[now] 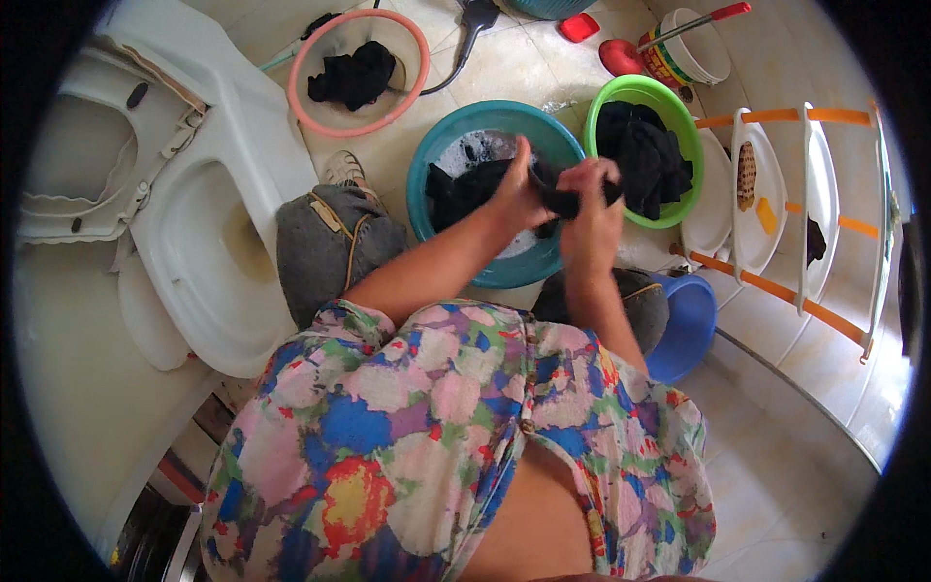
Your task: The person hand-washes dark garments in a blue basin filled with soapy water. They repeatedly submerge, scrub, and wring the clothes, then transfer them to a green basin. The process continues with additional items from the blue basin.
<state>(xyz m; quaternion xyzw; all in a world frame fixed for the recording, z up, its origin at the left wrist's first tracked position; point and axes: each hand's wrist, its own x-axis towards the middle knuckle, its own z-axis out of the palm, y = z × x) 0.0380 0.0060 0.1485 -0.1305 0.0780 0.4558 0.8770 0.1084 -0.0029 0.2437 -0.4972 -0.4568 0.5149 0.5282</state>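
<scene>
My left hand and my right hand grip a wet-looking black cloth, which is stretched between them over the right side of a teal basin. The left thumb points up; motion blurs the right hand. Below, more black fabric lies in the basin among white suds. I cannot tell whether it is the same piece as the one in my hands. Touching the basin's right rim, or nearly so, is a lime-green basin heaped with black clothes.
A pink-rimmed basin with a black cloth stands at the upper left. A white toilet is on my left. By my right knee sits a blue bucket. A shelf rack and a white paint bucket stand along the right.
</scene>
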